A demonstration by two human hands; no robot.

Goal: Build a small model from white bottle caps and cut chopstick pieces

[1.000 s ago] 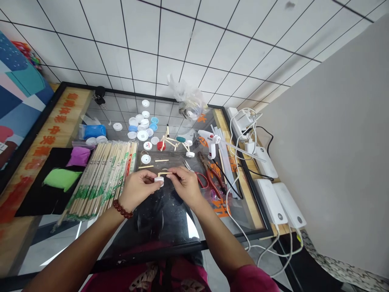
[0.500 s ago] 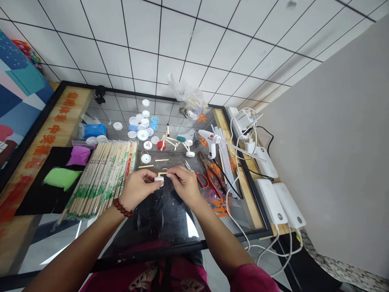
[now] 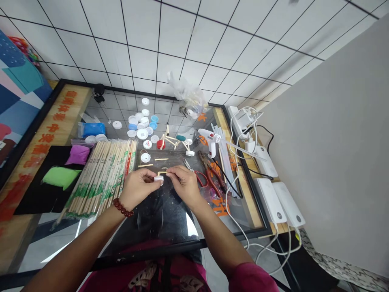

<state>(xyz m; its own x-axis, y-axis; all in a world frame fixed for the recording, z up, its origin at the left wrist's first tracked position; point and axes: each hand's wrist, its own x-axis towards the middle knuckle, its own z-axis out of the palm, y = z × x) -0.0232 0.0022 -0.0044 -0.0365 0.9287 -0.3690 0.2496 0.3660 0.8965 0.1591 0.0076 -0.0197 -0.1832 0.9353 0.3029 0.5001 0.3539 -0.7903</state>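
Between the thumb and fingers of my left hand [image 3: 141, 182] is a white bottle cap [image 3: 158, 179]. A short wooden stick [image 3: 163, 172] meets the cap's top, and my right hand [image 3: 183, 181] pinches its right end. The stick piece looks bent at a corner above the cap; whether it is one or two pieces is too small to tell. Two loose short sticks, one nearer [image 3: 145, 165] and one farther [image 3: 161, 159], lie just beyond my hands. Beside my right hand are red-handled scissors [image 3: 201, 178].
Wrapped chopsticks [image 3: 101, 178] lie left, with green [image 3: 60, 177], purple [image 3: 78, 155] and blue [image 3: 93, 129] packets. Several caps [image 3: 142, 134] and a stick assembly [image 3: 174, 142] stand behind. Right are a glue gun [image 3: 210, 140], pliers [image 3: 212, 174] and white power banks [image 3: 272, 200].
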